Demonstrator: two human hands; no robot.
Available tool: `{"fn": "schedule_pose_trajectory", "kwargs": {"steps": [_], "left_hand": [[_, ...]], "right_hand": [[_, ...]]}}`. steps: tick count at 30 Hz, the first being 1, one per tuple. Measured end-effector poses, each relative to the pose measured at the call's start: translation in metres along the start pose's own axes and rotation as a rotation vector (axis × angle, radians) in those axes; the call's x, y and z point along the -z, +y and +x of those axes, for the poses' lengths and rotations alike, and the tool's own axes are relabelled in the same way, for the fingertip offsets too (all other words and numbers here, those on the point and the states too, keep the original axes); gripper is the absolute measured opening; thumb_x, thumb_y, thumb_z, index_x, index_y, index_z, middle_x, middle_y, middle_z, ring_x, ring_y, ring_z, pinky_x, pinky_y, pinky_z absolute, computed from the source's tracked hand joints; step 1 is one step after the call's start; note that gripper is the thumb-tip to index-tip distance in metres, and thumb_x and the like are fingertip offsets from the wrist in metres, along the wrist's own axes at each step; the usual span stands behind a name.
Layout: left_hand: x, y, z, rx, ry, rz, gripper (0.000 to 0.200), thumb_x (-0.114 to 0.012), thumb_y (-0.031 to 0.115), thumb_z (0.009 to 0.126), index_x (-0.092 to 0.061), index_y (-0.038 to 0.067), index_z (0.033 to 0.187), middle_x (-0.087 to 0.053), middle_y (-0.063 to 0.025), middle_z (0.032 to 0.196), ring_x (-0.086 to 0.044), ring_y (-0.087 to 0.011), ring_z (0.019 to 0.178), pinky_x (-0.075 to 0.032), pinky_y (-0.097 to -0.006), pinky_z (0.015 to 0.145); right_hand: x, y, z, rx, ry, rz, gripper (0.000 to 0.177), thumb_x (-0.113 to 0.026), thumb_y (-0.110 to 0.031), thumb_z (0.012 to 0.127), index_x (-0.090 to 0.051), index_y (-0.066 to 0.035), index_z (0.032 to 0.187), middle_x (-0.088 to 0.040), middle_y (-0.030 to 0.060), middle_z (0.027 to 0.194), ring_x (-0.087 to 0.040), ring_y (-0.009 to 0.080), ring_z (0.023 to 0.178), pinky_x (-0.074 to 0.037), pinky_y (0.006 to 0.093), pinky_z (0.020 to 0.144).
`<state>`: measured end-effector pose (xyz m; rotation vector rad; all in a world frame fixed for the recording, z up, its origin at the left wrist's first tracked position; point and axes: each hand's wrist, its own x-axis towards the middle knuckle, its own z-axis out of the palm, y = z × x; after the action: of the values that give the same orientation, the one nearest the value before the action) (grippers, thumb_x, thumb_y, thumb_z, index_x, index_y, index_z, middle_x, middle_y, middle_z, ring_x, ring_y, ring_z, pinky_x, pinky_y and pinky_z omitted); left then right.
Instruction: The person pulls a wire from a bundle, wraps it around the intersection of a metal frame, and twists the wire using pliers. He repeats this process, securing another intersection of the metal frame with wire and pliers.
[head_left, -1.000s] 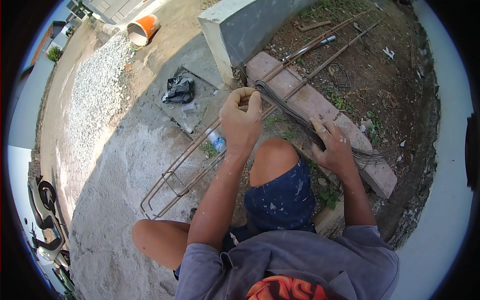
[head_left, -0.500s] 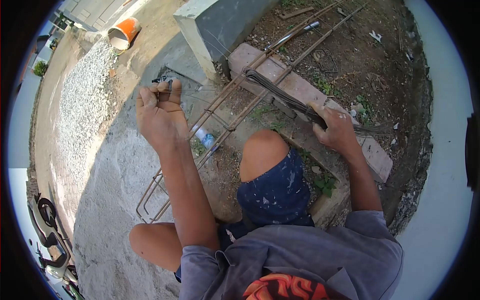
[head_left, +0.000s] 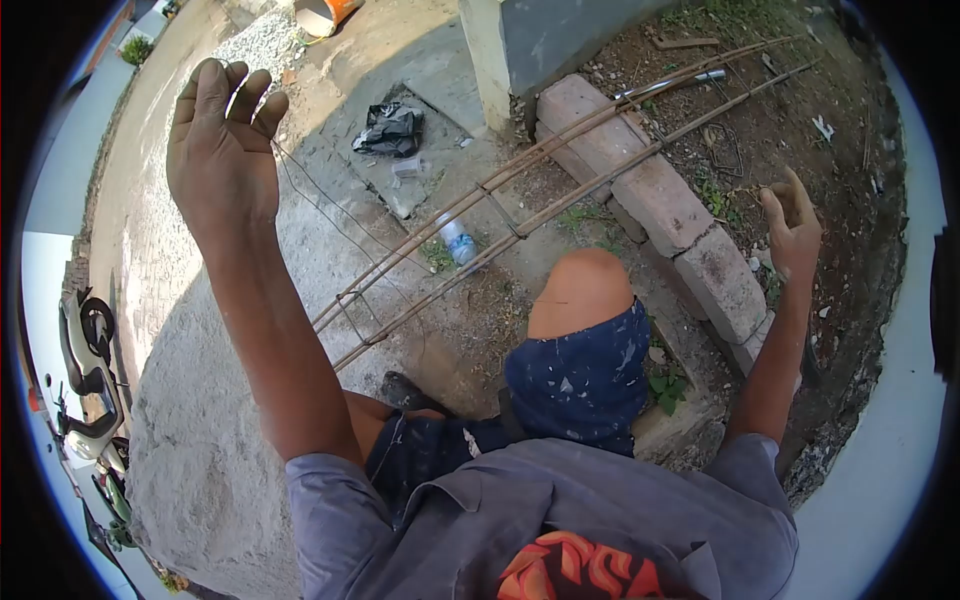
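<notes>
Head view: your left hand [head_left: 222, 150] pinches a thin wire [head_left: 300, 180] overhead; your right hand [head_left: 795, 225] hovers near the bricks [head_left: 650, 190], fingers spread.

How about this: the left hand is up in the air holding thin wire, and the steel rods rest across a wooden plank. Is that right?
Not quite. The head view shows the steel rods resting across a row of bricks, not a wooden plank. The rest holds: the left hand is raised and holds thin wire.
</notes>
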<state>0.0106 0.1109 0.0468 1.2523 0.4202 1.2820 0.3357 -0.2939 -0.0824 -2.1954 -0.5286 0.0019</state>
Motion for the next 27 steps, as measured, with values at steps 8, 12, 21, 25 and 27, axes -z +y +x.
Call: {"fn": "schedule_pose_trajectory", "kwargs": {"steps": [8,12,21,25,27], "left_hand": [[-0.102,0.008,-0.01,-0.126,-0.108,-0.124,0.024,-0.057,0.008,0.095,-0.05,0.004,0.118,-0.06,-0.0077,0.095,-0.059,-0.0138,0.082,-0.047,-0.0223,0.062],[-0.1,0.05,-0.007,0.001,0.075,0.007,0.028,-0.052,0.014,0.098,-0.048,0.004,0.124,-0.06,-0.0101,0.099,-0.059,-0.017,0.086,-0.047,-0.0247,0.065],[0.067,-0.034,-0.072,0.599,-0.344,0.674,0.027,-0.058,0.022,0.098,-0.068,0.0,0.109,-0.061,0.0013,0.075,-0.048,-0.0041,0.054,-0.039,-0.02,0.05],[0.095,-0.007,-0.063,0.576,-0.202,0.708,0.025,-0.059,0.022,0.097,-0.069,0.001,0.105,-0.056,0.0042,0.07,-0.038,-0.0025,0.051,-0.031,-0.0195,0.046],[0.107,0.005,-0.061,0.566,-0.219,0.797,0.024,-0.059,0.021,0.097,-0.07,0.001,0.102,-0.055,0.0048,0.069,-0.037,-0.0022,0.051,-0.03,-0.0198,0.046]], "right_hand": [[-0.192,-0.272,-0.064,0.583,-0.895,0.804,0.051,-0.065,-0.024,0.092,-0.048,0.004,0.131,-0.065,0.0185,0.105,-0.066,0.0245,0.096,-0.053,0.0325,0.078],[-0.211,-0.309,-0.06,0.329,-0.967,1.15,0.022,-0.052,-0.016,0.1,-0.057,0.003,0.108,-0.067,0.0125,0.084,-0.068,0.0193,0.074,-0.056,0.0289,0.064],[-0.251,-0.25,-0.013,0.058,-0.692,1.402,0.024,-0.053,-0.02,0.1,-0.059,0.002,0.105,-0.066,0.0136,0.087,-0.069,0.0207,0.079,-0.059,0.0303,0.066],[-0.221,-0.274,-0.022,0.292,-0.957,0.402,0.023,-0.061,-0.021,0.095,-0.064,-0.002,0.107,-0.066,0.0137,0.092,-0.068,0.0202,0.081,-0.056,0.0341,0.069],[-0.217,-0.281,-0.04,0.772,-0.754,0.172,0.022,-0.064,-0.019,0.091,-0.067,-0.005,0.108,-0.066,0.0111,0.092,-0.067,0.0205,0.079,-0.053,0.0347,0.065]]}}
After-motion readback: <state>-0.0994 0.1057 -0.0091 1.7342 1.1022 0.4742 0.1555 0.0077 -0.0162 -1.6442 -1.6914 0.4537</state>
